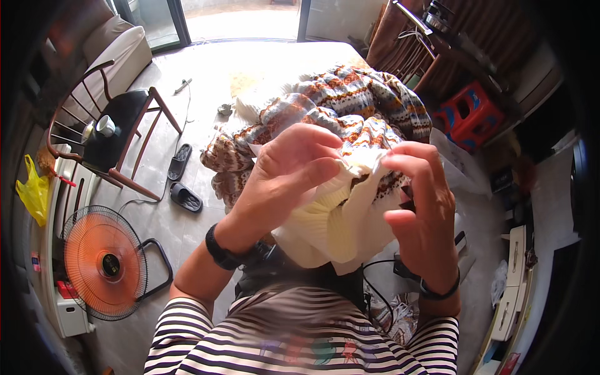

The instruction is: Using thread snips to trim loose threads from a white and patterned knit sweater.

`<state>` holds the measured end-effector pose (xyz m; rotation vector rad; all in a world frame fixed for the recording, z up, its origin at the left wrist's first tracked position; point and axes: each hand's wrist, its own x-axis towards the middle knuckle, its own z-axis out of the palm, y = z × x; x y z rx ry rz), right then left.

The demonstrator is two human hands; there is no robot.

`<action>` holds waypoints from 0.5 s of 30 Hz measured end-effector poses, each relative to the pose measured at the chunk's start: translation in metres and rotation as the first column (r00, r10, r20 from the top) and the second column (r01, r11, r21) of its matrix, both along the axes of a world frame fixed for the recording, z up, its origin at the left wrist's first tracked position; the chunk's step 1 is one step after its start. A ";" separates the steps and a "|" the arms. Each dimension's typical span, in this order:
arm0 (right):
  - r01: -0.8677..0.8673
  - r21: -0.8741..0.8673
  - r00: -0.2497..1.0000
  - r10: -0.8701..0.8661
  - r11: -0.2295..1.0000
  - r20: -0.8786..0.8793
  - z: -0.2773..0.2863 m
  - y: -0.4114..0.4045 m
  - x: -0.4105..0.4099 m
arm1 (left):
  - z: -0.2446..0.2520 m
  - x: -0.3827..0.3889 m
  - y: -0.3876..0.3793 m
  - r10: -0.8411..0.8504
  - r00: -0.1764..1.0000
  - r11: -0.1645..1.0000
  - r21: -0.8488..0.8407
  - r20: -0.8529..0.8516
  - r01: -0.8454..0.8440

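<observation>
Cream ribbed knit fabric (347,229) hangs in front of me above my lap. My left hand (300,168) pinches its upper edge between thumb and fingertips. A short way to the right, the fingertips of my right hand (419,187) grip the same edge, with that thumb held apart lower down. A small dark, pointed thing (407,198) shows by my right palm; what it is I cannot tell. Just beyond both hands lies a heap of patterned knitwear (347,91) in white, rust, grey and brown, partly hidden by my hands.
To the left stand a wooden chair (119,122) with a cup (106,125) on it and an orange floor fan (105,262). Black slippers (186,197) lie on the floor. A red plastic stool (471,115) stands at right, and a black cable (382,281) hangs near my lap.
</observation>
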<state>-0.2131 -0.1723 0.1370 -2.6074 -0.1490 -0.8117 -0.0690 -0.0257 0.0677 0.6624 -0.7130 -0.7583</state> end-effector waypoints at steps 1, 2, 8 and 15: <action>-0.049 0.012 0.999 0.049 0.999 -0.022 0.004 -0.001 -0.002 | -0.001 0.001 -0.001 0.001 1.000 1.000 -0.009 -0.001 -0.001; -0.108 0.021 0.993 0.109 0.994 -0.051 0.002 -0.001 -0.002 | -0.002 0.001 -0.001 0.006 1.000 1.000 -0.005 0.004 -0.006; -0.074 -0.039 0.995 0.071 0.997 -0.075 -0.009 0.001 0.007 | -0.004 -0.001 0.001 0.011 0.998 1.000 0.009 0.061 -0.011; 0.027 -0.158 0.999 -0.031 0.987 -0.019 -0.014 0.009 0.013 | -0.004 -0.002 0.000 -0.019 0.998 0.999 0.031 0.064 0.017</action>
